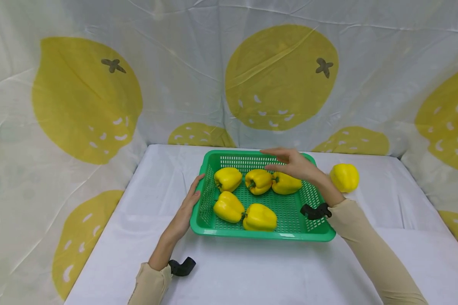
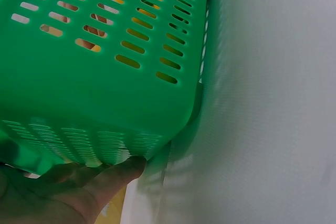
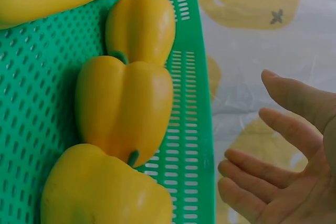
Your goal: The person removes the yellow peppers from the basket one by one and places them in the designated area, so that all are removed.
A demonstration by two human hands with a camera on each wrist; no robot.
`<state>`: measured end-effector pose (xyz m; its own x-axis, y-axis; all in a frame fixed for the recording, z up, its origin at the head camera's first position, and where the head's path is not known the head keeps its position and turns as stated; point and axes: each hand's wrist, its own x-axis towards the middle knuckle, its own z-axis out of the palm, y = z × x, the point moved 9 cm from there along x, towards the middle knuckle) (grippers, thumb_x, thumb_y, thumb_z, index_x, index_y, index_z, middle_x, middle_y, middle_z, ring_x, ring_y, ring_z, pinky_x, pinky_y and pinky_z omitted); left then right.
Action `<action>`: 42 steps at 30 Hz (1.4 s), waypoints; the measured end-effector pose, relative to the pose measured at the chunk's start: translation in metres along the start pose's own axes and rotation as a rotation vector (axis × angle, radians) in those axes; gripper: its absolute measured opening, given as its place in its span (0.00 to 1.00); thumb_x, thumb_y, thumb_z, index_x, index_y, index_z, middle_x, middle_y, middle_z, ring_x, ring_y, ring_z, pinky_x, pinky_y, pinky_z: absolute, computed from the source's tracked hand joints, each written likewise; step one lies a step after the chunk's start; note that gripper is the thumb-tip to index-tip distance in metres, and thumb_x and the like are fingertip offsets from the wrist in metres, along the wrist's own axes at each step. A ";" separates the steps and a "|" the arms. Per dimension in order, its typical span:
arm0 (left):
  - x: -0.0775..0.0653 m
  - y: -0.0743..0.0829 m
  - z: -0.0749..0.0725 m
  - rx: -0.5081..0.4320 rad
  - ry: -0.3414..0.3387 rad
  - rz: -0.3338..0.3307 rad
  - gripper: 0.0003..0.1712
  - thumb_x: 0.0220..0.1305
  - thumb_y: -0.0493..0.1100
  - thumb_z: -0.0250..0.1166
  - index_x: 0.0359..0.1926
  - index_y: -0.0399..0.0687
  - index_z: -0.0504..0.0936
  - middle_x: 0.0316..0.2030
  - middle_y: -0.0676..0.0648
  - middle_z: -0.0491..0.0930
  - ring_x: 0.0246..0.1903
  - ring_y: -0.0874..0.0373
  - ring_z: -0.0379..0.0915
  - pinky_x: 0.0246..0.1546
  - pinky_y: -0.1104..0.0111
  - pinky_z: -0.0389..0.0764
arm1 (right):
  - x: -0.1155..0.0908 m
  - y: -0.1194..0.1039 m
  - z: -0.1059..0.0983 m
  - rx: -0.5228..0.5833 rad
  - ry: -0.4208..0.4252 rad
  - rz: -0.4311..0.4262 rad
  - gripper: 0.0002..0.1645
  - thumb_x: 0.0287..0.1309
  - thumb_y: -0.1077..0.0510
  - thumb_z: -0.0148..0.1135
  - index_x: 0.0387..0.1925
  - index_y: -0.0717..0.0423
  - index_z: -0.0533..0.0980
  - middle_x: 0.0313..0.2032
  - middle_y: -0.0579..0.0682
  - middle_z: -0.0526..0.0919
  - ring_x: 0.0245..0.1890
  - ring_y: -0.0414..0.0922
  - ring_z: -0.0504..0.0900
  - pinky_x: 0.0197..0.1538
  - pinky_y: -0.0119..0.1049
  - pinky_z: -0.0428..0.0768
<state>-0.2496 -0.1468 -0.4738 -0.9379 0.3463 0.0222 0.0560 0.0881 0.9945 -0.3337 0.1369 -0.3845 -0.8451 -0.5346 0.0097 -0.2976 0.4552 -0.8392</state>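
Observation:
A green plastic basket [image 1: 294, 235] with slotted walls holds several yellow bell peppers, among them a front one [image 1: 260, 217] and a back-left one [image 1: 228, 178]. My left hand [image 1: 187, 210] touches the outside of the basket's left end. In the left wrist view, the fingers [image 2: 113, 182] lie extended against the slotted wall. Over the back right of the basket hovers my right hand [image 1: 295, 164], fingers spread and holding nothing. Below it are a middle pepper [image 1: 258, 181] and a right pepper [image 1: 286, 183], the latter partly hidden. The right wrist view shows that hand [image 3: 289, 177] apart from the rim.
One more yellow bell pepper [image 1: 344, 178] stands on the white-covered table [image 1: 252, 271], right of the basket and close to the right forearm. A white curtain [image 1: 183, 84] printed with large yellow lemons hangs behind and at the sides. Each wrist carries a black mount [image 1: 182, 267].

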 end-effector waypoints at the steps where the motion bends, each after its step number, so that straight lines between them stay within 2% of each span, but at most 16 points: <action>1: 0.000 0.000 0.000 -0.001 0.001 -0.001 0.29 0.85 0.58 0.33 0.82 0.77 0.44 0.84 0.56 0.37 0.82 0.50 0.36 0.78 0.42 0.43 | 0.001 0.001 0.001 -0.003 -0.001 0.005 0.34 0.71 0.52 0.66 0.74 0.52 0.69 0.76 0.55 0.67 0.79 0.57 0.59 0.79 0.59 0.58; 15: 0.000 0.000 0.000 -0.002 0.007 0.009 0.29 0.85 0.58 0.33 0.82 0.77 0.44 0.84 0.57 0.38 0.82 0.50 0.36 0.79 0.42 0.42 | 0.009 0.005 0.011 -0.051 -0.049 -0.022 0.33 0.69 0.54 0.67 0.72 0.58 0.72 0.72 0.59 0.72 0.76 0.61 0.65 0.74 0.63 0.65; 21: 0.000 0.001 -0.001 0.003 0.008 0.014 0.29 0.85 0.58 0.32 0.82 0.77 0.44 0.84 0.57 0.38 0.82 0.50 0.36 0.79 0.42 0.42 | 0.012 0.012 0.017 -0.086 -0.089 -0.019 0.33 0.68 0.54 0.69 0.70 0.57 0.74 0.72 0.59 0.73 0.75 0.61 0.66 0.72 0.64 0.66; 24: 0.000 0.001 -0.001 0.010 0.013 0.011 0.29 0.85 0.58 0.33 0.81 0.78 0.45 0.84 0.57 0.38 0.82 0.51 0.36 0.79 0.43 0.42 | 0.014 0.014 0.020 -0.104 -0.106 -0.045 0.32 0.67 0.55 0.69 0.69 0.57 0.75 0.71 0.59 0.74 0.74 0.60 0.68 0.70 0.63 0.70; 28: 0.000 0.001 -0.001 0.013 0.013 0.010 0.29 0.85 0.58 0.33 0.81 0.78 0.45 0.84 0.57 0.38 0.82 0.51 0.36 0.79 0.43 0.41 | 0.015 0.017 0.023 -0.125 -0.119 -0.062 0.31 0.66 0.56 0.70 0.68 0.56 0.76 0.70 0.58 0.76 0.65 0.62 0.76 0.61 0.59 0.77; 32: 0.000 0.001 -0.001 0.018 0.013 0.010 0.29 0.85 0.57 0.32 0.82 0.77 0.44 0.84 0.56 0.38 0.82 0.51 0.35 0.79 0.43 0.41 | 0.016 0.020 0.028 -0.121 -0.149 -0.073 0.30 0.65 0.58 0.70 0.67 0.57 0.77 0.68 0.58 0.78 0.64 0.62 0.77 0.64 0.58 0.77; 34: 0.000 0.001 -0.001 0.020 0.015 0.008 0.29 0.85 0.57 0.32 0.82 0.76 0.44 0.84 0.56 0.37 0.82 0.51 0.34 0.79 0.42 0.40 | 0.016 0.020 0.030 -0.126 -0.161 -0.087 0.30 0.64 0.58 0.71 0.67 0.58 0.77 0.67 0.57 0.79 0.71 0.60 0.71 0.68 0.59 0.75; 42: 0.000 0.000 -0.001 0.030 0.019 0.012 0.29 0.85 0.57 0.31 0.82 0.76 0.44 0.84 0.56 0.38 0.82 0.50 0.35 0.79 0.42 0.40 | 0.020 0.023 0.034 -0.111 -0.190 -0.080 0.29 0.60 0.60 0.75 0.63 0.56 0.80 0.67 0.60 0.78 0.74 0.61 0.68 0.70 0.59 0.72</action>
<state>-0.2505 -0.1478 -0.4734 -0.9433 0.3299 0.0365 0.0776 0.1122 0.9907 -0.3427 0.1125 -0.4223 -0.7210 -0.6919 -0.0372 -0.4163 0.4755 -0.7750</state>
